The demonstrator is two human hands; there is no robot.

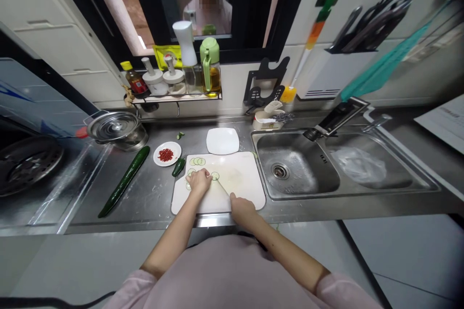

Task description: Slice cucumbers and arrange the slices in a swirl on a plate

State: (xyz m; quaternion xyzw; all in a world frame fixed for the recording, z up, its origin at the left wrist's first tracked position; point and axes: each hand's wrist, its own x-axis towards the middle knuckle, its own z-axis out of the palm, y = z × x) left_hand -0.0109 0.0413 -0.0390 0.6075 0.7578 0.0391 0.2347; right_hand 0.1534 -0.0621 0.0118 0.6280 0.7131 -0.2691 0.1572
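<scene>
Here's the steel desk [152, 198] running the width of the room, the sink [311, 169] set in on the right, and just beside it the white board [246, 181] where everything is happening. A long cucumber [125, 181] lies slantwise to the left, round enough that a bump might set it rolling. Behind the board sits a square plate [222, 141]; left of that, a dish [176, 148] of red bits [166, 155]. Now the hands: the left [200, 181] is down on the board, fingers bunched and bent, and I can't tell whether anything is pinched beneath. The right [242, 207] is wrapped tight round the knife [224, 189], blade angled towards those fingertips; if it skids on the wet-looking surface, a nick seems the likeliest mishap. A dark green stub [179, 167] rests by the board's left edge. Smallest of all, thin slices [197, 161] lie behind and around the left hand, one by the knife tip; being damp, they could cling to the blade or smear under a careless wrist.
</scene>
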